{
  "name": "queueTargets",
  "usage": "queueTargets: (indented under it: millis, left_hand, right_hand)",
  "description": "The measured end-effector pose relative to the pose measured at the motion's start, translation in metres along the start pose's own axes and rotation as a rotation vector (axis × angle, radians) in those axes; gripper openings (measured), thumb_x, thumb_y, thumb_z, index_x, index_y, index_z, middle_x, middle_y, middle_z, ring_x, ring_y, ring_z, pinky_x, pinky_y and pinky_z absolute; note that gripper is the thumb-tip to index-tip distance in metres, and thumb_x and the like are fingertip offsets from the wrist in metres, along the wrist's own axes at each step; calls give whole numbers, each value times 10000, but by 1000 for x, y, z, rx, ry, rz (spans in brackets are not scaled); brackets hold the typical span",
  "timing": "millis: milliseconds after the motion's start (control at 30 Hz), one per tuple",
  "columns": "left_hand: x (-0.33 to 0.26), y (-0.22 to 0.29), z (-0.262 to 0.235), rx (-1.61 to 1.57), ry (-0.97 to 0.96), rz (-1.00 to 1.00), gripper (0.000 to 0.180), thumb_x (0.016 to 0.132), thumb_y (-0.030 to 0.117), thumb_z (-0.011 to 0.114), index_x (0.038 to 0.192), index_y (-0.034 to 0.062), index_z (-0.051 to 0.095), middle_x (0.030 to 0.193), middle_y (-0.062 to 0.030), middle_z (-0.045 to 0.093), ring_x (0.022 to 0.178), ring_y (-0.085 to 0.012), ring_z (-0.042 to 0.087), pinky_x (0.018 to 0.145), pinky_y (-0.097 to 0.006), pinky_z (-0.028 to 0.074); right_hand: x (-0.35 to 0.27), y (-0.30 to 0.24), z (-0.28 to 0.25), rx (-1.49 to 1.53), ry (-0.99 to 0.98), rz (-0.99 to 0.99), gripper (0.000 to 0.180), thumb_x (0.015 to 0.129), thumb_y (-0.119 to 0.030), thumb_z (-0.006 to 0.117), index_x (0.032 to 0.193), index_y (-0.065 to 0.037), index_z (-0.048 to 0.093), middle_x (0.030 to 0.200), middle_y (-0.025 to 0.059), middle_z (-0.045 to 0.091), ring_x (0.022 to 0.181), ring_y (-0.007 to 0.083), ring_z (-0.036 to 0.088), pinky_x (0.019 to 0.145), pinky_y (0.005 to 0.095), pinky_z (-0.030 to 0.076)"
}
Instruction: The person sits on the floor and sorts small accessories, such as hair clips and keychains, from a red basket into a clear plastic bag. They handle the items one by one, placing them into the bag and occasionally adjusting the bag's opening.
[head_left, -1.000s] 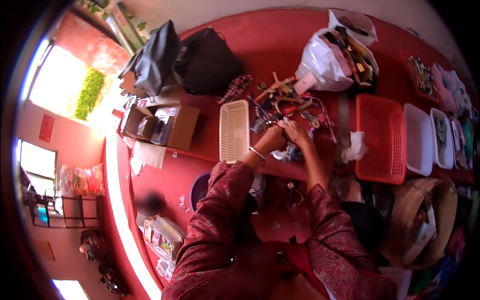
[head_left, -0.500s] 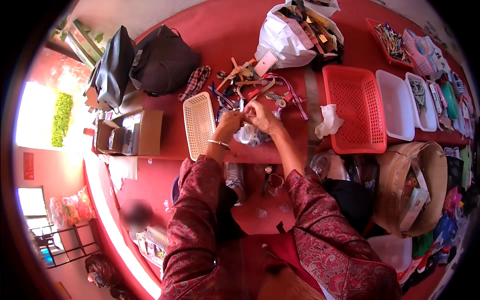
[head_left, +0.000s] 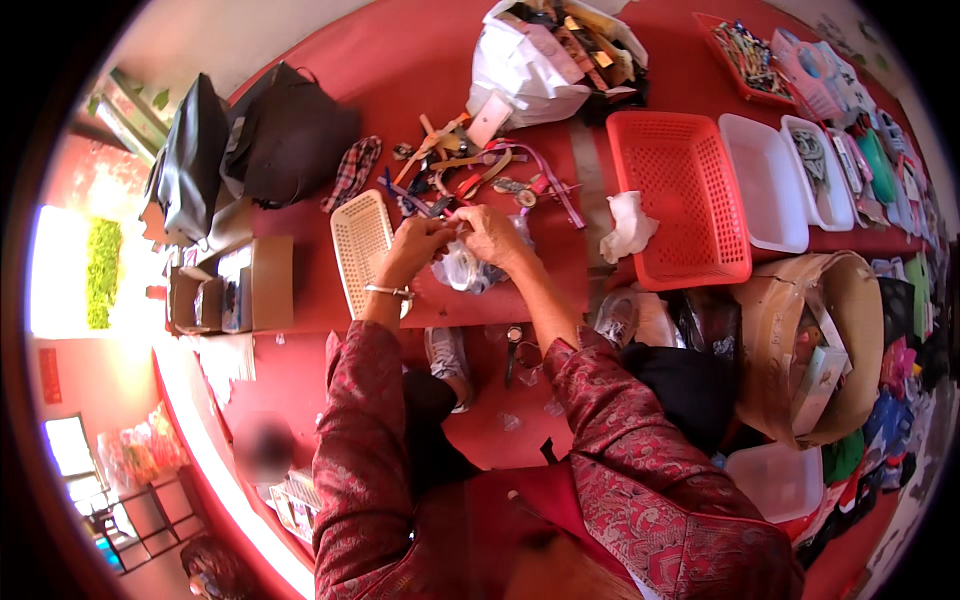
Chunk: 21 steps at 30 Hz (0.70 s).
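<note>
My left hand [head_left: 416, 247] and my right hand [head_left: 490, 238] are close together over the near part of the red table. Both have their fingers pinched at the tips. Whatever lies between the fingertips is too small to make out. Crumpled clear plastic bags [head_left: 463, 270] lie just below and between the hands. Beyond my fingers spreads a loose pile of wristwatches [head_left: 470, 172] with straps in several colours. A cream perforated basket [head_left: 362, 240] stands beside my left hand, its near end partly hidden by my wrist.
To the right are a red perforated basket [head_left: 680, 200], a white tray [head_left: 765, 180] and a crumpled white cloth [head_left: 629, 224]. A full white bag [head_left: 520, 75] and dark bags [head_left: 295, 140] stand at the back. Cardboard boxes [head_left: 270, 285] flank me, with a large carton [head_left: 770, 350] at right.
The whole view has shifted, moving the scene leftward. My hands stay over the plastic bags, slightly farther apart. A pale strip seen earlier at my fingertips no longer shows clearly.
</note>
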<state>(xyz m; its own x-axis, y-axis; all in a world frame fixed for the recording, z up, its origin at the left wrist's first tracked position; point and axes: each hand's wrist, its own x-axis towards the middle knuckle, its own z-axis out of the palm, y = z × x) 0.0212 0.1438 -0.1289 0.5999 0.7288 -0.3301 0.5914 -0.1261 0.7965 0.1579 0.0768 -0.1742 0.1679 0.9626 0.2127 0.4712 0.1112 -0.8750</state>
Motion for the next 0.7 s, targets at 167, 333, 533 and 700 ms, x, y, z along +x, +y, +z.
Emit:
queueTargets:
  millis: [167,333,533,700]
  left_hand:
    - [0,-4,7,-258,18,-78,185,759,192,601,701,16,613,563,-5,546,469,-58,475,430,-185,353]
    - [5,-11,16,-445,23,-206,181,788,188,561,688,37,569,586,13,513,477,-54,455,426,-173,339]
    - [5,-20,20,-536,10,-260,120,815,121,517,769,30,579,639,31,516,503,-30,455,435,-142,363]
    - [6,-21,12,-656,23,-301,143,840,119,505,797,9,587,628,5,545,507,-41,486,420,-138,383]
  right_hand:
    - [-2,-6,-18,867,-225,308,218,677,42,527,887,0,567,679,20,582,605,80,547,559,207,433]
    - [-5,20,-8,986,-227,240,213,675,56,554,881,1,566,787,29,584,672,75,553,631,202,452]
    - [-7,1,1,680,14,245,146,742,-120,596,773,22,611,711,57,614,655,86,558,607,222,450]
    - [-4,0,0,554,31,250,208,748,-177,599,727,30,619,672,73,626,625,89,557,592,243,440]
